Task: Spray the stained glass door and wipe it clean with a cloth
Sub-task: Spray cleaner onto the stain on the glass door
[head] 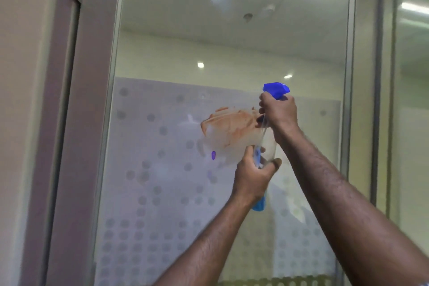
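- Both hands are raised in front of a glass door (162,58) and are wrapped around one spray bottle (269,144).
- Its blue nozzle head (276,89) is gripped by the right hand (279,114), fingers curled around the neck.
- Its clear body is gripped lower down by the left hand (251,176); blue liquid shows beneath that hand.
- An orange-brown smear (228,126) is seen on the glass, just left of the bottle.
- Frosted film with grey dots (144,193) covers the lower glass.

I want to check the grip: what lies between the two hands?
In the head view, the clear spray bottle spans between right hand and left hand.
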### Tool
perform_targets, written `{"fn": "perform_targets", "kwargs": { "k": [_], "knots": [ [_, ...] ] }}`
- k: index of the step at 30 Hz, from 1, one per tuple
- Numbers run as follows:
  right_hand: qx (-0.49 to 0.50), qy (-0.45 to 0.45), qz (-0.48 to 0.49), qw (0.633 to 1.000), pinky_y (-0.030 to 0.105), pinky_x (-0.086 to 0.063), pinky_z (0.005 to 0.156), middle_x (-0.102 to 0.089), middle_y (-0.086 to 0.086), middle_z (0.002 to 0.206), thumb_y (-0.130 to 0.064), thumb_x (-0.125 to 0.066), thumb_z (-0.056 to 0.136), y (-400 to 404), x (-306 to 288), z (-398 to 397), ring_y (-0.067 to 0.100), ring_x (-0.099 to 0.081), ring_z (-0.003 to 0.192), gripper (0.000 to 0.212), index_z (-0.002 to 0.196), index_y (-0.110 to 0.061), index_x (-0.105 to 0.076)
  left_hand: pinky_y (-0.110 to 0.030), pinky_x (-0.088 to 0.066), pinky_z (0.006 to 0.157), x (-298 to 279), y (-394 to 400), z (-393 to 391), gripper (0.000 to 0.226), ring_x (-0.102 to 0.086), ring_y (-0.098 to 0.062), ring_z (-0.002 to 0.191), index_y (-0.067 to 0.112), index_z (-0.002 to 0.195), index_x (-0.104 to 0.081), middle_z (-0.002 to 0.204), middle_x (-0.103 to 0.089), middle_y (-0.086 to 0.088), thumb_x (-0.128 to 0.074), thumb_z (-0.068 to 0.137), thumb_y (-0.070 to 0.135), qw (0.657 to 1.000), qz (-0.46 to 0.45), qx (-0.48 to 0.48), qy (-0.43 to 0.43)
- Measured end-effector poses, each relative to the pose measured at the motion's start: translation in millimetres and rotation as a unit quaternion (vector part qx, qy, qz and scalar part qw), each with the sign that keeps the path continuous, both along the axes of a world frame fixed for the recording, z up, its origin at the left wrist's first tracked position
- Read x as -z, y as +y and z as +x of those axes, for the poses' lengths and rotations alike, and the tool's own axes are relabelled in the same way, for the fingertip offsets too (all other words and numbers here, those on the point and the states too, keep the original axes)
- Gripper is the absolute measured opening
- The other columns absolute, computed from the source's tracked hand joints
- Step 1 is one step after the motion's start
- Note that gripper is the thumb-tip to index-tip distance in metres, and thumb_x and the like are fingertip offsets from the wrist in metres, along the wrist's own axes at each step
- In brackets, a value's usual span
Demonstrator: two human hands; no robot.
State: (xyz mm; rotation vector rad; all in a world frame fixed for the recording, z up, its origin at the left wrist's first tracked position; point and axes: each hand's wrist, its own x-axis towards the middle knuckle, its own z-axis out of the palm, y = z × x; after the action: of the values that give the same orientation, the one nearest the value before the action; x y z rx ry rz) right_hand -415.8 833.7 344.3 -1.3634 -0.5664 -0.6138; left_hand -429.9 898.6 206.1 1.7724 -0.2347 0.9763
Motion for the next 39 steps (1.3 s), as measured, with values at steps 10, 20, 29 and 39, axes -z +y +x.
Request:
{"fn": "perform_targets", "kwargs": {
  "k": [10,20,29,39],
  "knots": [
    [-0.022,-0.004,-0.013,1.000,0.029,-0.052,0.043,-0.063,0.008,0.072,-0.013,-0.063,0.088,-18.7,18.6,2.7,0.021,-0.057,0.040,0.018,0.091,0.004,-0.068,-0.034,-0.058,0.084,23.7,-21.5,7.1,0.047,-0.067,-0.016,0.095,0.030,0.121,-0.049,0.110,-0.064,0.006,-0.066,0.086,0.056,1.000,-0.010,0.012,-0.002],
    [0.011,0.051,0.029,0.998,0.032,-0.050,0.043,-0.061,0.011,0.077,-0.010,-0.062,0.088,-62.9,77.7,1.8,0.022,-0.053,0.037,0.025,0.096,0.013,-0.065,-0.039,-0.058,0.079,81.8,-59.1,4.2,0.041,-0.067,-0.015,0.086,0.039,0.110,-0.048,0.100,-0.065,0.013,-0.064,0.077,0.059,0.998,0.003,0.065,0.025],
    [0.123,0.087,0.019,0.988,0.032,-0.050,0.044,-0.064,0.007,0.076,-0.016,-0.064,0.086,-142.3,126.3,5.5,0.023,-0.057,0.037,0.032,0.100,0.013,-0.063,-0.043,-0.060,0.082,128.3,-140.3,14.4,0.042,-0.067,-0.014,0.089,0.034,0.116,-0.051,0.101,-0.065,0.015,-0.067,0.080,0.049,0.987,-0.006,0.152,0.054],
    [0.221,0.095,-0.003,0.971,0.032,-0.048,0.048,-0.058,0.011,0.070,-0.016,-0.064,0.085,-260.9,154.0,11.8,0.025,-0.058,0.040,0.025,0.081,0.008,-0.059,-0.040,-0.062,0.076,160.9,-265.8,41.2,0.051,-0.066,-0.009,0.089,0.029,0.123,-0.053,0.105,-0.063,0.007,-0.069,0.080,0.052,0.966,-0.025,0.252,0.049]
  ]
}}
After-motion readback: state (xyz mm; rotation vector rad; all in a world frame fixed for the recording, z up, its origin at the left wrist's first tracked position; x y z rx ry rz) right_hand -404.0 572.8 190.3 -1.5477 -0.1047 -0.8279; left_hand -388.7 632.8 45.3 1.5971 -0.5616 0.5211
